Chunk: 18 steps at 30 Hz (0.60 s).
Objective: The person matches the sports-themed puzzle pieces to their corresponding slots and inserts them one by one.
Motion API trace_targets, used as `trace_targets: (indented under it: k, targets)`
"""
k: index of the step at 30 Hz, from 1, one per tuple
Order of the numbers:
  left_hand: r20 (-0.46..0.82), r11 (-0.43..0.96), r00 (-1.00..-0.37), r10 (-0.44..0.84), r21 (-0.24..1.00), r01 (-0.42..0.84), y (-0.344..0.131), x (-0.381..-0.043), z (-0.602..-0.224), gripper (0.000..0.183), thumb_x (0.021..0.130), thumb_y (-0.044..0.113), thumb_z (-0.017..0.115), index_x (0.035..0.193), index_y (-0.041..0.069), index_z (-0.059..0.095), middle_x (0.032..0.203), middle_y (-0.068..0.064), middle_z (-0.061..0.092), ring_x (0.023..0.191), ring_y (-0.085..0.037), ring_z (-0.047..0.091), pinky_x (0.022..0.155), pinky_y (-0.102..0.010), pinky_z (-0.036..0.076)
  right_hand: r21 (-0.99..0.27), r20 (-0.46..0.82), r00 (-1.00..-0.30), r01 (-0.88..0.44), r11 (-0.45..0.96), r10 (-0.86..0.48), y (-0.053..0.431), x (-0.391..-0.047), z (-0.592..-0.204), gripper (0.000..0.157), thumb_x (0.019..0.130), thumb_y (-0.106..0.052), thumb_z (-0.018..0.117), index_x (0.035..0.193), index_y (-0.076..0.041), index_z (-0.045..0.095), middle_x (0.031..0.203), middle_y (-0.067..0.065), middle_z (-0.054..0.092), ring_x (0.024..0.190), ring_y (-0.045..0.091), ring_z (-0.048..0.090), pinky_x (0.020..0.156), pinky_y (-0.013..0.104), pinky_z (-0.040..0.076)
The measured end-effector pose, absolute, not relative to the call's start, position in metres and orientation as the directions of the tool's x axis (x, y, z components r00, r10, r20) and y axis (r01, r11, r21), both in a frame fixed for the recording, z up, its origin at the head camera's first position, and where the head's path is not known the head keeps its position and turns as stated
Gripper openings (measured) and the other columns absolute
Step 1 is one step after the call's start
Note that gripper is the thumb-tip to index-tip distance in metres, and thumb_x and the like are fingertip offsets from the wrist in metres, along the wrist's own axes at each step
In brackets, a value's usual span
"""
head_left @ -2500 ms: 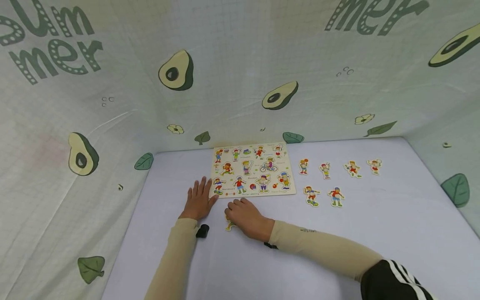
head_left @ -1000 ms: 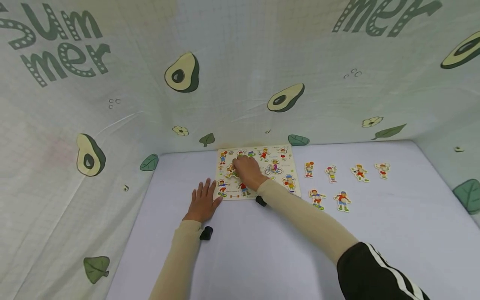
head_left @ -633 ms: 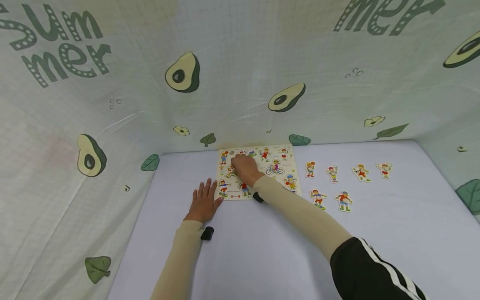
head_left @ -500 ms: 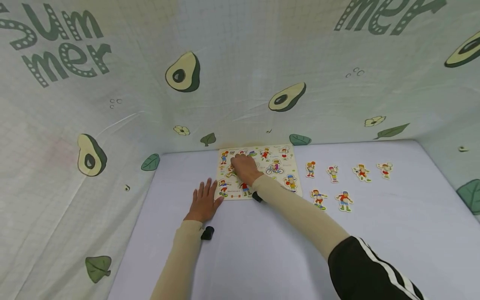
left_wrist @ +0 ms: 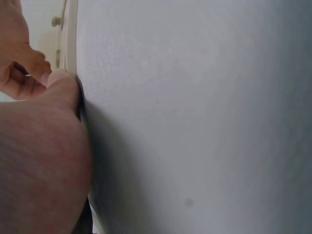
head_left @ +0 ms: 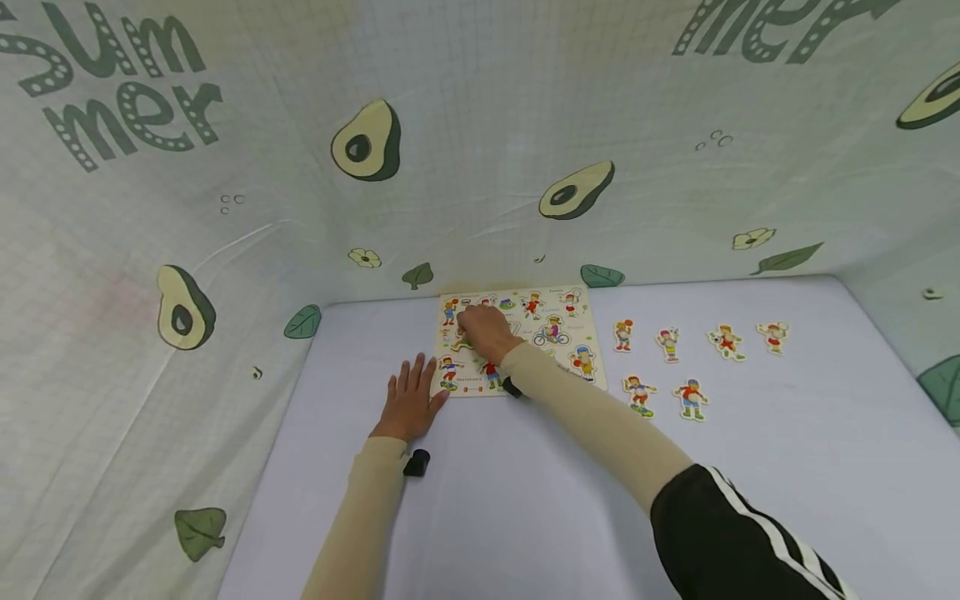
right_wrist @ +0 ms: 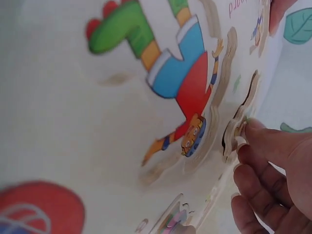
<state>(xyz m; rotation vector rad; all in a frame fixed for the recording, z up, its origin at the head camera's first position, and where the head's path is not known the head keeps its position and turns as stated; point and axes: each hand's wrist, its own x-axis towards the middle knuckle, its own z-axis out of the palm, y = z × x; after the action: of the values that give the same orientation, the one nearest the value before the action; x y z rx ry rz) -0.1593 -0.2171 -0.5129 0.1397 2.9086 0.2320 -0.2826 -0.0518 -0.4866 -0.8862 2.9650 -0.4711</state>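
My left hand [head_left: 407, 400] lies flat on the table, fingers spread, thumb against the front left corner of a wooden peg puzzle board [head_left: 592, 337]. In the left wrist view that thumb [left_wrist: 63, 90] meets the board's edge. Over the left part of the board, my right hand [head_left: 487, 332] pinches a puzzle piece [right_wrist: 237, 124] between thumb and fingers. In the right wrist view the piece is at its recess, tilted or slightly raised; whether it is fully seated I cannot tell. A printed roller-skater recess [right_wrist: 187, 92] shows closer to that camera.
Several loose puzzle pieces lie right of the board, among them a skateboarder [head_left: 639, 395], a skater [head_left: 692, 399] and a footballer [head_left: 726, 342]. A cyclist piece [head_left: 552, 331] sits in the board. A printed cloth [head_left: 465, 167] hangs close behind the table.
My right hand has carried the piece from the table in front of the board onto the board's left part, where it has shifted only slightly since. The left hand stays at the corner.
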Motion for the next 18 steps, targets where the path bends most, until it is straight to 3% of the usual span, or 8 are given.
trace_targets:
  k: [10, 18]
  targets:
    - [-0.184, 0.977, -0.974, 0.135, 0.187, 0.100, -0.2155, -0.1572, -0.5133, 0.065, 0.098, 0.044, 0.038, 0.150, 0.011, 0.015, 0.155, -0.013, 0.004, 0.139, -0.037, 0.001, 0.108, -0.056, 0.006, -0.239, 0.066, -0.840, -0.538, 0.808, -0.539, -0.0505, -0.2805, -0.4879, 0.004, 0.086, -0.016, 0.067, 0.088, -0.012, 0.068, 0.087, 0.000, 0.066, 0.076, 0.015, 0.057, 0.077, 0.033, 0.046]
    - [-0.216, 0.982, -0.969, 0.119, 0.173, 0.081, -0.2179, -0.1583, -0.5132, 0.066, 0.098, 0.046, 0.035, 0.150, 0.013, 0.011, 0.155, -0.011, 0.000, 0.140, -0.035, -0.002, 0.109, -0.054, 0.004, -0.184, 0.072, -0.824, -0.565, 0.805, -0.562, -0.0485, -0.2746, -0.4852, 0.012, 0.089, -0.017, 0.063, 0.100, -0.013, 0.067, 0.094, 0.002, 0.064, 0.086, 0.019, 0.060, 0.080, 0.035, 0.048]
